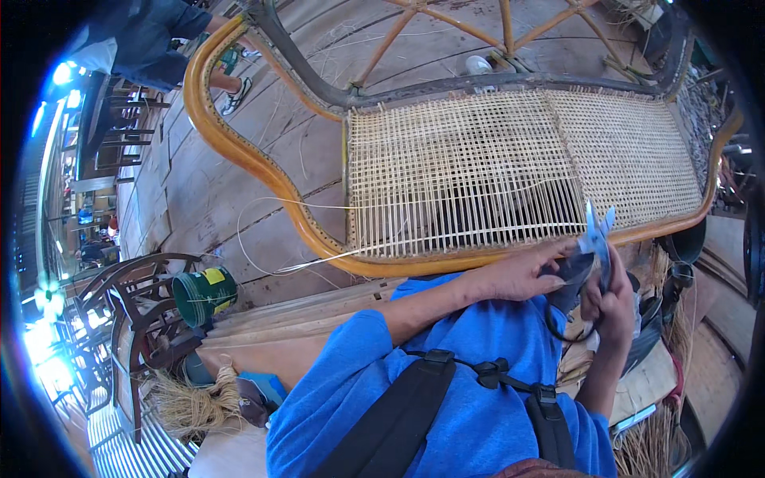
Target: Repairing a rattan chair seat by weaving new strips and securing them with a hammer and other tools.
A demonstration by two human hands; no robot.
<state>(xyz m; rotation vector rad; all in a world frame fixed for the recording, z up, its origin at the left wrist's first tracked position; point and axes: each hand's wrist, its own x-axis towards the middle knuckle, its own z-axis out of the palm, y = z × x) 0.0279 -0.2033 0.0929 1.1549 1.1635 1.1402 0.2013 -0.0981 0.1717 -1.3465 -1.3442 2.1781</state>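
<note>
A pair of scissors (598,231) with pale blue blades stands upright at the near edge of a cane-woven bench seat (510,171), toward its right end, blades parted and pointing up over the weave. The right hand (610,299) is clenched around the dark handles from below. The left hand (522,275) lies just beside it, fingers stretched along the bench's curved wooden front rail (351,259) and touching a dark piece below the blades; whether it grips that piece cannot be told. A loose cane strand (319,261) runs from the weave out past the left corner of the seat and loops over the plank floor (207,191). Further left stand a green bucket (203,295), dark wooden chairs (135,311) and a bundle of raw fibre (191,402). Another person's legs (227,84) show beyond the bench's far left corner.
</note>
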